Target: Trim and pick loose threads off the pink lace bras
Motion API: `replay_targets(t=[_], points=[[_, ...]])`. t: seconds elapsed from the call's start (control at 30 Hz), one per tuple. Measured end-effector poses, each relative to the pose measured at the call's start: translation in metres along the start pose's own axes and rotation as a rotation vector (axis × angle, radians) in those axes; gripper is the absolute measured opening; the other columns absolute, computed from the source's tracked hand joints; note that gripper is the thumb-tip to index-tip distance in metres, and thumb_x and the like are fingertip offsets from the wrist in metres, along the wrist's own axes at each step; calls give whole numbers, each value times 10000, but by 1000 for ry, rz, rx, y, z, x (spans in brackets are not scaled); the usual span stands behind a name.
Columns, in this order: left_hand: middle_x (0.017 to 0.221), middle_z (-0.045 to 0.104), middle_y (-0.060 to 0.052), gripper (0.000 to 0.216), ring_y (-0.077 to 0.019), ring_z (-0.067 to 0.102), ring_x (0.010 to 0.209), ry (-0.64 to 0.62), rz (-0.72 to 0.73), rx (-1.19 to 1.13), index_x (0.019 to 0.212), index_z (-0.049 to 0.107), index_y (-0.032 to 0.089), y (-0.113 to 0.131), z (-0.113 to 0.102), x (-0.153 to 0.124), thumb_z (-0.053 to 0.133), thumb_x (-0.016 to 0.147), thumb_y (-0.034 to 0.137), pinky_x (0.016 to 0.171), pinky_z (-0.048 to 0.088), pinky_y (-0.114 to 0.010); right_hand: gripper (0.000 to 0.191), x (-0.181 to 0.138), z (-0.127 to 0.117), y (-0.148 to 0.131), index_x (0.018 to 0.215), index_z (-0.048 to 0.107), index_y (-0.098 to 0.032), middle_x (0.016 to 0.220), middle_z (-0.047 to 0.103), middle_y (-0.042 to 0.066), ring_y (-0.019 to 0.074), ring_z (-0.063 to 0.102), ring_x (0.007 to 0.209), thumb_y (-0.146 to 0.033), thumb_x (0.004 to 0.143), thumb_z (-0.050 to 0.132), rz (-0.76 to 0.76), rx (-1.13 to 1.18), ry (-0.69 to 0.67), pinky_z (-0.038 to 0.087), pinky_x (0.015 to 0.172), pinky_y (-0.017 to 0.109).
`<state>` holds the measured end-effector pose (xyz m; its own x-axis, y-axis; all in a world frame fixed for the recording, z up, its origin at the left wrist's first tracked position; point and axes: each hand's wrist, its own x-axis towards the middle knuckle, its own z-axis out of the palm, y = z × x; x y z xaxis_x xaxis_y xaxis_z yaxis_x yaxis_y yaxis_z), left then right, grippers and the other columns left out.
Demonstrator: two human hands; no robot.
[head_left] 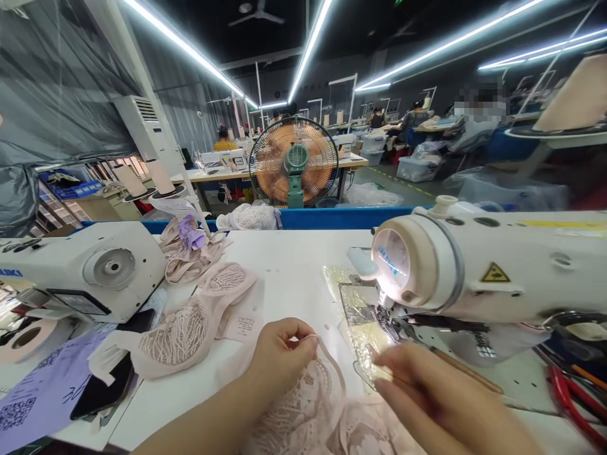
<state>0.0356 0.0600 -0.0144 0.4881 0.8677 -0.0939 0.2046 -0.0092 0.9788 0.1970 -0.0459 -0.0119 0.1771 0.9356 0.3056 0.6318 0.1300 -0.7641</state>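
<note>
My left hand (284, 351) pinches the edge strip of a pale pink lace bra (303, 411) between thumb and fingertips. The strip curves down from the pinch to the lace, which lies bunched on the table in front of me. Blurred by motion, my right hand (427, 385) hovers right of the lace, thumb and fingers a little apart, with nothing visible between them. Just beyond it stands a white sewing machine (502, 259), its lamp lighting the presser foot (386, 316) and the shiny plate. Another lace bra (180, 332) lies to the left of my left hand.
A second sewing machine (114, 268) stands at left, near a dark phone (104, 385) and a purple paper (33, 392) with printed codes. More bra pieces (194, 253) are piled behind. Red-handled scissors (564, 392) lie far right. A large fan (294, 161) stands beyond the table.
</note>
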Motion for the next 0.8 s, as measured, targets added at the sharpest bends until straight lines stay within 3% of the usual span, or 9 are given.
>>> replay_targets(t=[0.1, 0.27, 0.47, 0.63, 0.8], points=[[553, 543, 1, 105, -88, 465, 518, -59, 0, -66, 636, 555, 123, 1, -1, 2, 563, 683, 217, 510, 365, -207, 125, 35, 18, -1, 815, 491, -192, 507, 318, -92, 98, 355, 470, -313, 792, 510, 126, 81, -210, 296, 449, 216], [566, 562, 8, 136, -86, 469, 511, -124, -51, -192, 677, 497, 143, -5, -6, 6, 606, 680, 225, 503, 346, -207, 184, 55, 36, 1, 753, 486, -185, 525, 312, -83, 101, 326, 493, -363, 798, 467, 254, 231, -374, 268, 476, 228], [640, 607, -39, 120, -110, 498, 577, -198, -107, -240, 718, 545, 120, -4, -8, 10, 579, 684, 230, 562, 352, -238, 160, 53, 37, 7, 701, 503, -184, 532, 407, -58, 109, 411, 519, -302, 794, 446, 323, 369, -390, 300, 504, 233], [597, 538, -6, 144, -89, 439, 549, -178, -111, -232, 662, 575, 104, -4, -8, 12, 601, 646, 245, 537, 318, -225, 168, 55, 40, 10, 714, 491, -183, 530, 408, -57, 112, 420, 525, -316, 807, 445, 304, 389, -371, 316, 509, 235], [597, 560, -10, 135, -94, 452, 535, -139, -151, -222, 632, 553, 124, -6, -7, 13, 600, 625, 250, 533, 333, -229, 210, 42, 27, 2, 977, 457, -201, 582, 444, -47, 137, 475, 544, -355, 866, 366, 253, 199, -207, 392, 519, 251]])
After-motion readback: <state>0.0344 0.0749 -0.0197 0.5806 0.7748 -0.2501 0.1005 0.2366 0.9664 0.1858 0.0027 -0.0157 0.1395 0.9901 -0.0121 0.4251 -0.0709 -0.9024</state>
